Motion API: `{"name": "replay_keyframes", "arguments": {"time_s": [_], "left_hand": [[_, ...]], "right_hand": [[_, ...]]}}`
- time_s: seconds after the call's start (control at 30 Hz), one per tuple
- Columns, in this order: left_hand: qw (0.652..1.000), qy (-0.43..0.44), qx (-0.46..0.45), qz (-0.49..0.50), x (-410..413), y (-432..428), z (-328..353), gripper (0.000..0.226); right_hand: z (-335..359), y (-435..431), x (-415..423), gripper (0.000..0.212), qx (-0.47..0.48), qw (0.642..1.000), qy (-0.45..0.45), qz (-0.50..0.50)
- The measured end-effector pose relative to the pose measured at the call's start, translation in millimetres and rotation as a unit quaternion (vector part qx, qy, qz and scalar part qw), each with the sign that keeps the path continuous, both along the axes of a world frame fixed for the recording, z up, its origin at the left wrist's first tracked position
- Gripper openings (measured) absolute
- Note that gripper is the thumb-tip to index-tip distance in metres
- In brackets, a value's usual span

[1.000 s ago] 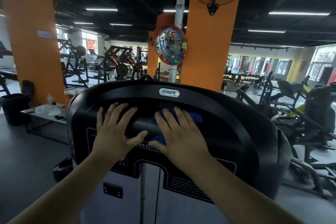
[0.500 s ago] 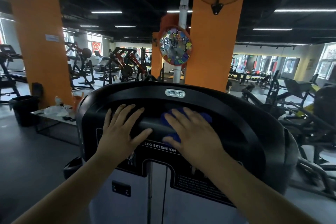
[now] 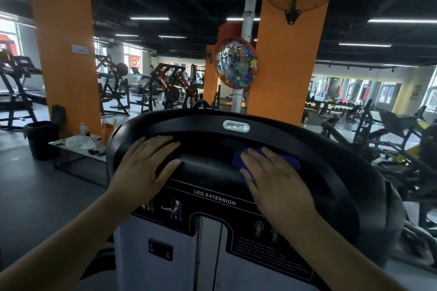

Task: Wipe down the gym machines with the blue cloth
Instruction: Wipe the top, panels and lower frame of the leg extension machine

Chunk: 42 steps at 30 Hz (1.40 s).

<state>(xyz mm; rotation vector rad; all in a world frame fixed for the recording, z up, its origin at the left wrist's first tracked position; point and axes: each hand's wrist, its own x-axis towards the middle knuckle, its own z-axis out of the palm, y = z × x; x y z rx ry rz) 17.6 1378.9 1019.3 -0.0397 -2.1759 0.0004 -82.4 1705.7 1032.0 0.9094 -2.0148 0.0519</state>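
Note:
A black leg extension machine with a rounded top shroud fills the middle of the view. My right hand lies flat with straight fingers on the blue cloth, pressing it against the shroud's recessed ledge right of centre. Most of the cloth is hidden under the hand; its edges show beside the fingers. My left hand rests flat on the ledge's left part, fingers straight, apart from the cloth.
Orange pillars stand left and behind the machine, with a round mirror on a white pole. A low table with a bag and bottle and a black bin stand at left. More gym machines crowd the right.
My right hand has slid the blue cloth to the right along the ledge. The two hands are now farther apart. The left hand stays on the left part.

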Motion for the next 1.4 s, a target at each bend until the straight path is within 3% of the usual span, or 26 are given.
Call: {"name": "replay_keyframes", "arguments": {"time_s": [0.1,0.2,0.33,0.47,0.67,0.77,0.9,1.07,1.2,1.3,1.4], "left_hand": [[0.999,0.016,-0.007,0.047,8.5,-24.3,-0.1,0.054],[0.996,-0.024,0.022,0.079,5.0,-38.4,0.9,0.058],[0.997,-0.032,0.023,0.062,0.7,-41.9,-2.4,0.060],[0.998,-0.025,0.039,0.040,2.6,-37.9,-11.1,0.059],[0.998,-0.030,0.049,0.026,3.4,-36.6,-11.1,0.058],[0.998,-0.054,0.038,0.021,6.7,-42.5,-5.3,0.059],[0.995,-0.103,0.003,0.013,21.0,-70.2,13.0,0.060],[0.993,-0.074,0.091,-0.020,18.7,-76.6,-12.4,0.062],[0.993,-0.045,0.102,-0.028,15.4,-73.0,-17.1,0.059],[0.991,-0.057,0.113,-0.028,21.6,-74.5,-15.4,0.060],[0.988,-0.053,0.141,-0.044,20.6,-71.7,-16.3,0.058]], "right_hand": [[-6.5,-10.2,7.8,0.052,-0.044,0.998,0.012,-0.034],[-8.7,-58.5,9.2,0.053,-0.032,0.999,-0.006,-0.010],[-3.8,-53.3,8.3,0.053,0.031,0.999,0.007,0.034],[-14.2,-18.7,11.2,0.049,0.005,0.999,0.030,0.024],[-1.5,-99.8,15.0,0.051,0.004,0.999,-0.030,0.036],[8.1,-107.5,12.6,0.054,0.035,0.997,-0.049,0.058],[-1.2,-67.7,16.5,0.051,0.042,0.998,-0.003,0.054],[-1.4,-110.1,23.3,0.053,0.031,0.999,-0.028,0.025],[12.8,-153.6,25.1,0.056,0.120,0.987,-0.089,0.059],[12.3,-134.0,18.2,0.057,0.101,0.991,-0.059,0.060],[1.1,-95.3,22.1,0.060,0.061,0.997,-0.042,-0.001]]}}
